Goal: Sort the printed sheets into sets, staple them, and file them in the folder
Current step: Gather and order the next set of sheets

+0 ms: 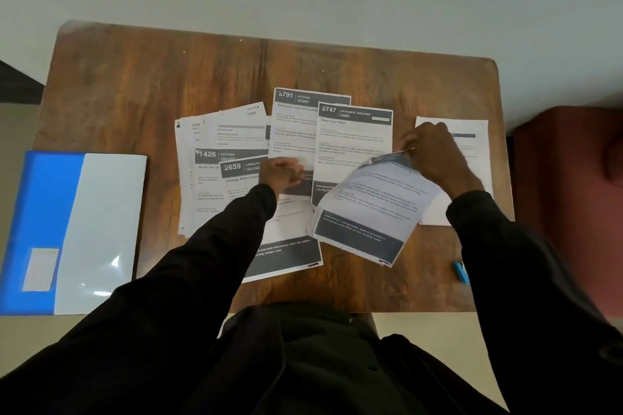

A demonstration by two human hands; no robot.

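Several printed sheets lie overlapped on the wooden table (135, 84), among them sheet 3791 (296, 125), sheet 2747 (354, 141), sheet 1426 (205, 178) and sheet 2659 (241, 175). My right hand (435, 155) pinches the top edge of a curled, lifted sheet (367, 209), blurred by motion, over the middle right. My left hand (279, 173) rests with curled fingers on the overlapped sheets at the centre; whether it holds a sheet is unclear. A blue and white folder (74, 229) lies shut at the table's left edge.
One separate sheet (472, 145) lies at the right, partly under my right arm. A small blue object (461, 271), perhaps a stapler, sits near the front right corner. A dark red seat (569, 195) stands to the right of the table.
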